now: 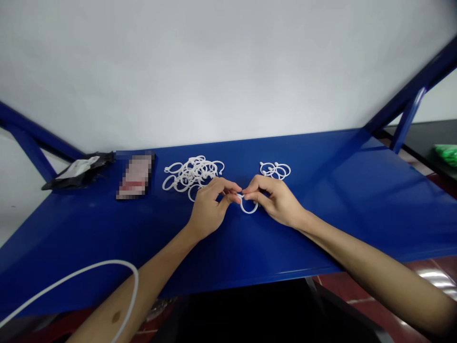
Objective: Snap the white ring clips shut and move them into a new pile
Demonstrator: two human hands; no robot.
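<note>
Both hands are working at the middle of a glossy blue flat tabletop (321, 164). A thin white plastic-looking ring with a small knob (249, 212) is sitting between them, its top at the fingertips and its round loop bowing toward the wearer. Being near circular, it is showing no clear long axis. The loop is lying to the right of the left fingertips and just under the right fingers, so the right hand is the nearer.

Grip: the left hand (211, 207) is pinching the ring's top, thumb and forefinger together on it. The right hand (276, 200) is pinching just beside, fingertips nearly meeting the left's. Whether the ends are joined there, I cannot tell; the fingers are covering them.

A tangled heap of white rings (197, 170) is lying beyond the left hand; a smaller group of white rings (275, 165) is resting beyond the right.
</note>
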